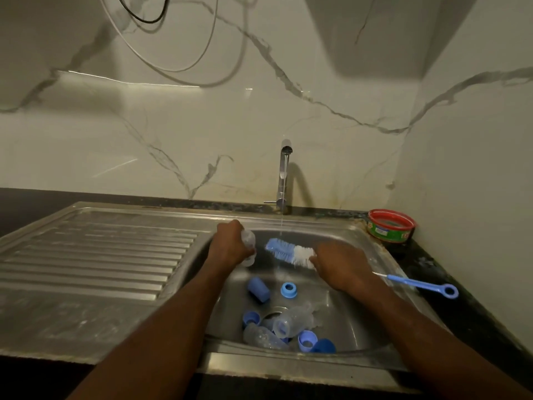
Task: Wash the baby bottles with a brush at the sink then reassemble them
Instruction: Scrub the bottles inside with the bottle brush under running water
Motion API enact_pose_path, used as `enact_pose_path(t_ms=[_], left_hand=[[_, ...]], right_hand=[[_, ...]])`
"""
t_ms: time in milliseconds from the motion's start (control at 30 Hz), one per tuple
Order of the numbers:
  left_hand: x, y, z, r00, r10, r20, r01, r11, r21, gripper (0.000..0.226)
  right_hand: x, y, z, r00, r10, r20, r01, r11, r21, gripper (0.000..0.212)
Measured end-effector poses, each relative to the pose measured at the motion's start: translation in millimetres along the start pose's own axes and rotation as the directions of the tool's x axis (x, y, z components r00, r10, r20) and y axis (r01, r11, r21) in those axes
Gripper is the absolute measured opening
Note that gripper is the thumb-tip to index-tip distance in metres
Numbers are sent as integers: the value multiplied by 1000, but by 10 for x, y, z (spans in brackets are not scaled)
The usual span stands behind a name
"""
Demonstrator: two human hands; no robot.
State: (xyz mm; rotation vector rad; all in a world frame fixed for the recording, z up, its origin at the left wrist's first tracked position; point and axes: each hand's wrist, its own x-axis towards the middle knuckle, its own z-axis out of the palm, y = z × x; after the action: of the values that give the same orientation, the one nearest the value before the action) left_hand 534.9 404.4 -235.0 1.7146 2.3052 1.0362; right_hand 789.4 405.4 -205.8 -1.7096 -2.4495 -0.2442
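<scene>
Head view: green label on red-lidded tub (390, 226) blurred, writing unreadable.

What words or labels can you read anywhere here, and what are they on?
None can be read.
Tub: its green side label carries print, too blurred to read.
Bottles, brush, tap: no text visible.

Bottles (277, 327) lie in the sink (340, 321), drainboard (98, 252) left, tub (389, 226) behind right.
</scene>
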Motion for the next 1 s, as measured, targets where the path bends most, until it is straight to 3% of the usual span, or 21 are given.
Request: enact_pose_path(t_ms=[167, 267, 500, 733, 1000], left_hand=[[-6, 48, -139, 989, 28, -147, -44, 993, -107, 60], [-30, 81, -361, 958, 44, -284, -95, 981, -167, 59], [-300, -425, -1125, 935, 67, -349, -92, 994, -54, 60], [-552, -1474, -2453, 913, -168, -373, 193, 981, 31, 56], [-787, -2407, -3201, 822, -335, -460, 385, 923, 16, 63]], right_hand=[[-50, -140, -65, 995, -19, -103, 21, 1000, 22, 32], [-79, -215, -83, 993, -18, -118, 33, 991, 128, 31], [-96, -763, -270, 983, -71, -168, 109, 967, 232, 35], [-6, -2455, -471, 957, -260, -129, 290, 878, 382, 40], [-87, -3997, -461, 959, -236, -160, 282, 861, 423, 41]])
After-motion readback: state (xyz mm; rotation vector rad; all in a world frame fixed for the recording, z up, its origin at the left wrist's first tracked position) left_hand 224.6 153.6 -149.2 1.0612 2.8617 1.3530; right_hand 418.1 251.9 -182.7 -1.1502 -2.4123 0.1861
